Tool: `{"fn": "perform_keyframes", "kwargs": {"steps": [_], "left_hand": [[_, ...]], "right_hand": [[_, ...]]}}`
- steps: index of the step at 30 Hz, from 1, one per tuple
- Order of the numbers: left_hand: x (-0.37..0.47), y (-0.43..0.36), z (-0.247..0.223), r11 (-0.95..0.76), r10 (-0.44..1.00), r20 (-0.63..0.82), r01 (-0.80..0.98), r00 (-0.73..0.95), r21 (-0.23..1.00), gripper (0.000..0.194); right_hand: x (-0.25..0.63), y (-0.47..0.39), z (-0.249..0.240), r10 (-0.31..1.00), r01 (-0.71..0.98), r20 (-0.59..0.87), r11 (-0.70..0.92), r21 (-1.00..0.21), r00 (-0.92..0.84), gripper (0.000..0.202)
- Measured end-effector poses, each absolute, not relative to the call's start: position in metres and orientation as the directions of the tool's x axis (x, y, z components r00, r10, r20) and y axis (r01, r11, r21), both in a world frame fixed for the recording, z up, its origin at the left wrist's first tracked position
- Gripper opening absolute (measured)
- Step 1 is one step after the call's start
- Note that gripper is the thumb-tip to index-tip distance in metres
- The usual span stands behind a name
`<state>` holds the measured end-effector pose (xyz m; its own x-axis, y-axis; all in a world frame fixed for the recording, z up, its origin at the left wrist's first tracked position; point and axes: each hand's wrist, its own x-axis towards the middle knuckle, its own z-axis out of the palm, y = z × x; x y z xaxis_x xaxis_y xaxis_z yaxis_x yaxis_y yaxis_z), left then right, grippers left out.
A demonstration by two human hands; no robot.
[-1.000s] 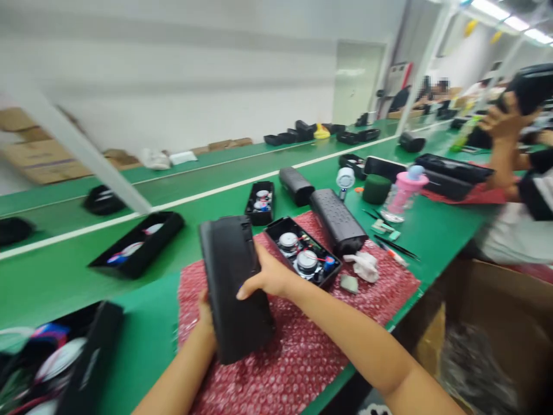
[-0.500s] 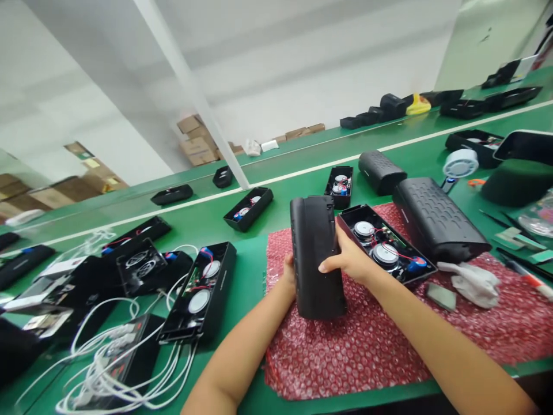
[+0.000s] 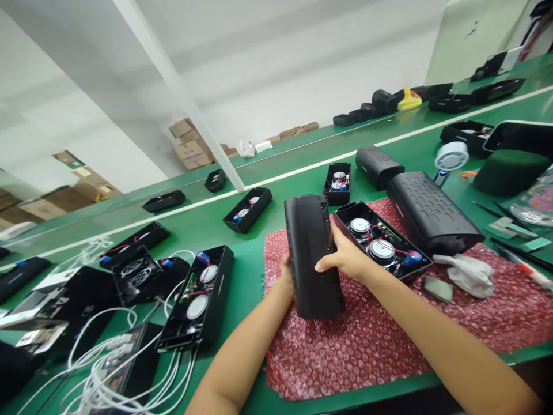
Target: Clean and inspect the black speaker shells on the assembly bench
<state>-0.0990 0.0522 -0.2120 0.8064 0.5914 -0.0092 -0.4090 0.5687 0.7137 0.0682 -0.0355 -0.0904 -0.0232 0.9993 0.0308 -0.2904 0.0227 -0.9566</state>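
We've got a black speaker shell (image 3: 311,253) held between both hands, standing near-upright with its lower end on the red bubble wrap (image 3: 371,340). Left hand (image 3: 286,275) grips the shell's left edge from behind, mostly hidden, only thumb side visible. Right hand (image 3: 345,259) wraps the right edge, fingers curled onto the front face, thumb behind. Just right of the shell, touching our right hand's back: an open speaker half (image 3: 382,248) with two round drivers and red wiring, lying on the wrap. Beyond it a closed ribbed speaker (image 3: 432,212), a crumpled white cloth (image 3: 470,275) and a small grey pad (image 3: 438,288). Left, off the wrap on the green bench (image 3: 242,230): another open half (image 3: 199,297) with white cables (image 3: 121,369) tangled around it.
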Motion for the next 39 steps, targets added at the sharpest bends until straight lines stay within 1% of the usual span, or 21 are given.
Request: {"fn": "perform_keyframes", "kwargs": {"steps": [4,10,18,22,29,31,37,39], "left_hand": [[-0.095,0.051,-0.213,0.557,0.62,0.0,-0.441,0.785,0.704,0.078],[-0.093,0.05,-0.214,0.542,0.645,0.011,-0.468,0.764,0.698,0.079],[-0.096,0.05,-0.214,0.56,0.623,-0.008,-0.438,0.783,0.703,0.075],[-0.097,0.048,-0.213,0.559,0.626,-0.001,-0.447,0.78,0.698,0.073],[-0.096,0.048,-0.213,0.541,0.649,-0.025,-0.438,0.761,0.718,0.07],[-0.095,0.048,-0.214,0.53,0.659,-0.036,-0.43,0.751,0.731,0.071],[-0.095,0.044,-0.207,0.499,0.688,-0.099,-0.369,0.719,0.784,0.085],[-0.097,0.043,-0.201,0.488,0.695,-0.125,-0.338,0.708,0.805,0.085]], "right_hand": [[0.068,-0.035,-0.09,0.999,-0.301,0.037,0.027,-0.953,-0.027,0.085],[0.069,-0.036,-0.087,0.999,-0.297,0.024,0.012,-0.955,-0.037,0.092],[0.068,-0.036,-0.088,0.999,-0.297,0.021,0.013,-0.955,-0.025,0.09],[0.07,-0.034,-0.093,0.998,-0.29,0.051,0.038,-0.956,-0.036,0.084],[0.07,-0.032,-0.094,0.997,-0.306,0.067,0.05,-0.951,-0.045,0.086],[0.07,-0.032,-0.095,0.997,-0.307,0.067,0.049,-0.951,-0.046,0.086],[0.073,-0.03,-0.099,0.997,-0.325,0.057,0.034,-0.945,-0.061,0.088],[0.075,-0.031,-0.1,0.994,-0.332,0.067,0.035,-0.943,-0.085,0.092]]}}
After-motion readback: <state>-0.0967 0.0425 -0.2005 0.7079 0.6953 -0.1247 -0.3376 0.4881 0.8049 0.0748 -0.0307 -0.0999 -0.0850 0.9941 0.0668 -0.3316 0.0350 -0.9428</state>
